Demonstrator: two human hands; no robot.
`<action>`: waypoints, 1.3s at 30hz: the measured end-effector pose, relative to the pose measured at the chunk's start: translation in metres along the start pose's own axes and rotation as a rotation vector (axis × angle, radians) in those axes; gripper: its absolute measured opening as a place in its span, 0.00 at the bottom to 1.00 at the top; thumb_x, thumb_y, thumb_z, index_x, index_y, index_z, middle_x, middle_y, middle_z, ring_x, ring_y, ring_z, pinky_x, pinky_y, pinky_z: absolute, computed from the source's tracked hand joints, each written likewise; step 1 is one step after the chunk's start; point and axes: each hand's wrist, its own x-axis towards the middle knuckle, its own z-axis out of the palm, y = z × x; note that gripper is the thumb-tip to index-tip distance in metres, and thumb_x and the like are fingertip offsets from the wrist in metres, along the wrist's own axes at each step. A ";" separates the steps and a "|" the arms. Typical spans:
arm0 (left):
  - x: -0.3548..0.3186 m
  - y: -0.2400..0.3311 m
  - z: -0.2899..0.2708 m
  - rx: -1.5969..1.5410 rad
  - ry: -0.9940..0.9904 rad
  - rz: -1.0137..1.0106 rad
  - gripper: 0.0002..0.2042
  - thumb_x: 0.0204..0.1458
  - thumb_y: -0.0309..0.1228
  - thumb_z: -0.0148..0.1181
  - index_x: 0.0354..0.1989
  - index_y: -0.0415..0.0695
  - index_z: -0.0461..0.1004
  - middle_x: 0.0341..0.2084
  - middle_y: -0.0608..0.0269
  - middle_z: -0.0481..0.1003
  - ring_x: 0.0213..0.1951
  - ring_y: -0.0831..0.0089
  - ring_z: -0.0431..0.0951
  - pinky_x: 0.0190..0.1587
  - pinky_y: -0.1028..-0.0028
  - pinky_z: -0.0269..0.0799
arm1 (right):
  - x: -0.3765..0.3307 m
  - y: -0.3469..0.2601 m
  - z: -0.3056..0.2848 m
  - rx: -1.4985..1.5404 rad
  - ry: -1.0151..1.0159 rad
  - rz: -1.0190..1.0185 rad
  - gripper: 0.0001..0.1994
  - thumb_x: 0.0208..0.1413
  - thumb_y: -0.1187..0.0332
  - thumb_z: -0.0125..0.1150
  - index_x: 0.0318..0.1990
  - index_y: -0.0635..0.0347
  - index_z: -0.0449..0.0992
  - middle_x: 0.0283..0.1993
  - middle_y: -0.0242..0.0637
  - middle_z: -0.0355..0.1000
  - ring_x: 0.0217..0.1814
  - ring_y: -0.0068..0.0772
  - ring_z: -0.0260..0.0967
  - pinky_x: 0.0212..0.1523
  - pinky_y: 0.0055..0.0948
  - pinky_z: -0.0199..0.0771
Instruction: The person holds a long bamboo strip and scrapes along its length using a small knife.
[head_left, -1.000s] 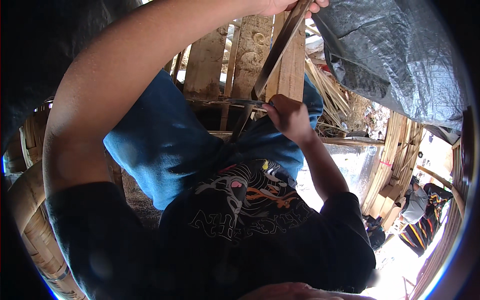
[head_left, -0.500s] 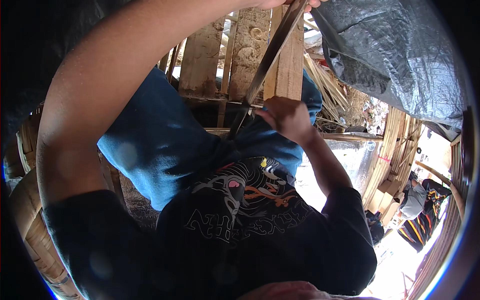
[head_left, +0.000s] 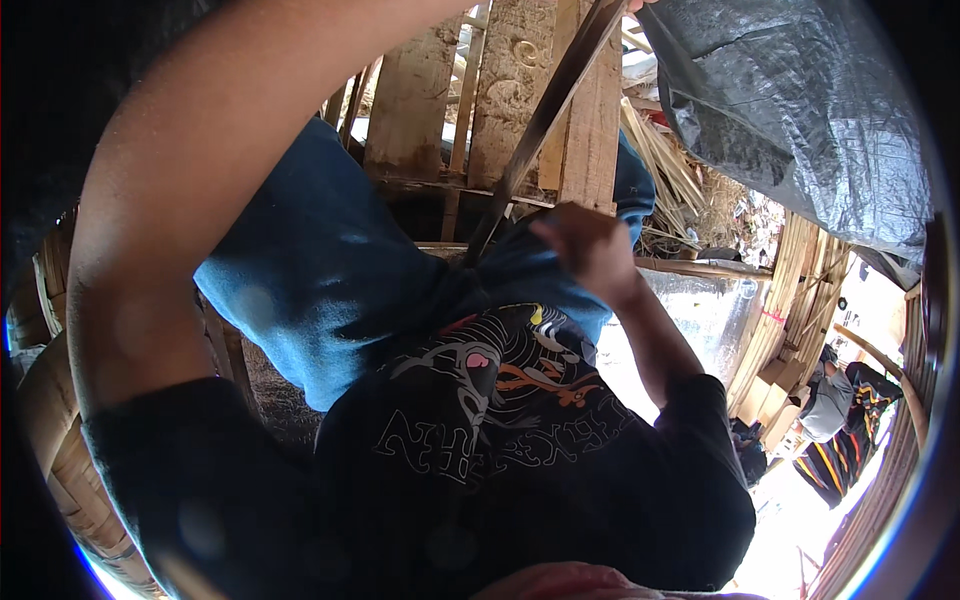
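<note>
A long, thin bamboo strip (head_left: 545, 115) slants from the top edge down to the lap, crossing in front of a weathered wooden pallet (head_left: 500, 90). The right hand (head_left: 585, 250) is clenched around its lower end, just above the blue-trousered knees (head_left: 330, 270). The left arm reaches up past the top edge, so that hand's grip cannot be told; a grey tarpaulin (head_left: 800, 110) hangs at right.
</note>
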 end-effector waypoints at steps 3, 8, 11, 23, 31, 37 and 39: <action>0.001 -0.005 -0.001 0.012 -0.009 0.034 0.14 0.60 0.45 0.43 0.26 0.51 0.58 0.16 0.71 0.62 0.17 0.77 0.61 0.23 0.72 0.63 | -0.010 0.001 0.006 0.071 0.163 0.177 0.12 0.54 0.62 0.64 0.28 0.58 0.69 0.22 0.38 0.67 0.22 0.45 0.69 0.22 0.38 0.69; 0.003 -0.003 -0.001 0.028 -0.038 0.033 0.15 0.60 0.46 0.42 0.26 0.52 0.57 0.16 0.72 0.60 0.18 0.77 0.59 0.25 0.71 0.62 | -0.019 -0.006 0.018 0.048 0.106 0.131 0.10 0.53 0.65 0.65 0.31 0.59 0.71 0.25 0.38 0.69 0.26 0.42 0.71 0.25 0.37 0.71; -0.001 0.001 -0.001 0.035 0.006 -0.006 0.14 0.60 0.46 0.41 0.26 0.52 0.57 0.16 0.72 0.60 0.18 0.77 0.59 0.25 0.72 0.62 | -0.020 -0.006 0.027 0.057 0.163 0.086 0.09 0.52 0.68 0.66 0.31 0.60 0.70 0.26 0.39 0.69 0.26 0.42 0.71 0.25 0.37 0.71; 0.010 0.002 -0.008 0.002 0.014 -0.039 0.15 0.58 0.47 0.44 0.27 0.51 0.59 0.16 0.72 0.61 0.18 0.77 0.59 0.24 0.72 0.61 | -0.019 -0.011 0.029 0.116 0.001 0.308 0.11 0.59 0.59 0.58 0.32 0.57 0.70 0.26 0.40 0.70 0.26 0.47 0.71 0.27 0.42 0.73; 0.002 0.008 -0.006 0.246 -0.063 -0.024 0.25 0.61 0.59 0.38 0.32 0.46 0.64 0.21 0.64 0.68 0.25 0.71 0.71 0.33 0.71 0.70 | 0.000 -0.010 -0.001 0.125 0.015 0.187 0.08 0.56 0.66 0.62 0.31 0.59 0.72 0.26 0.42 0.69 0.26 0.47 0.71 0.24 0.39 0.68; 0.005 0.028 -0.045 1.081 0.120 0.283 0.34 0.60 0.63 0.38 0.48 0.39 0.70 0.30 0.61 0.76 0.32 0.68 0.76 0.39 0.72 0.72 | 0.079 0.027 -0.056 -0.027 0.333 0.054 0.06 0.56 0.70 0.62 0.34 0.62 0.72 0.28 0.45 0.70 0.29 0.50 0.71 0.28 0.39 0.68; -0.016 0.046 -0.033 1.145 0.025 0.396 0.26 0.61 0.55 0.47 0.44 0.40 0.73 0.29 0.62 0.77 0.33 0.72 0.76 0.39 0.73 0.71 | 0.102 0.028 -0.079 -0.015 0.435 0.090 0.08 0.59 0.68 0.58 0.36 0.65 0.72 0.30 0.48 0.70 0.29 0.52 0.69 0.30 0.41 0.67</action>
